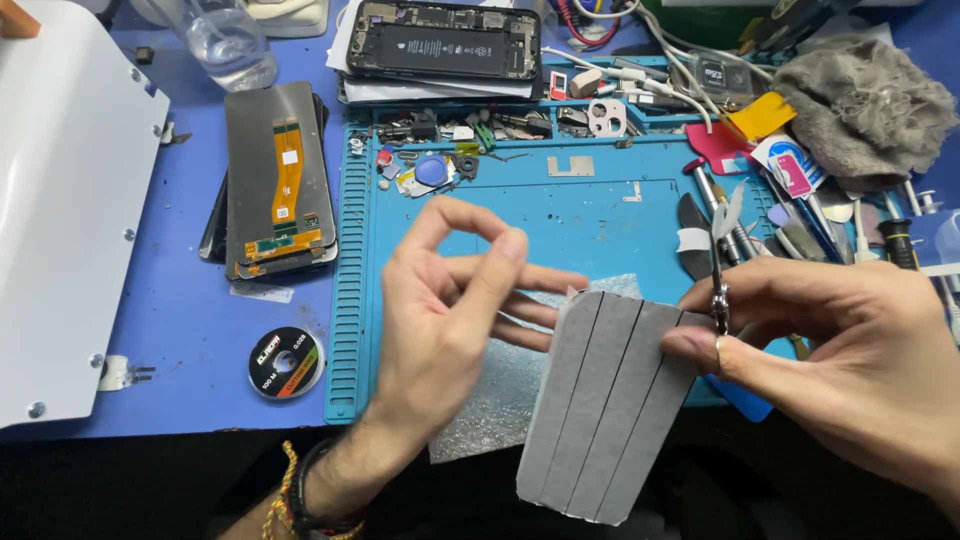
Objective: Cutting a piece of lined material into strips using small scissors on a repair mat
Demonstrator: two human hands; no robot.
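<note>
Right hand [850,350] pinches tweezers [719,295] against grey strip sheet [610,410]; left hand [450,310] fingers apart, empty; peeling a strip likely needs edge lifting.

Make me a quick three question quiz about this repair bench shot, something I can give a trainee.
1. True or false: the right hand holds tweezers against the grey strip sheet.
2. Which lies left of the blue mat? A) a grey cloth B) a stack of phone screens C) an opened phone
3. Fill in: the left hand has its thumb and forefinger ____ in front of the sheet.

Key
1. True.
2. B. The screens lie left of the mat; the cloth is at the far right and the opened phone at the top.
3. Pinched together.
</note>
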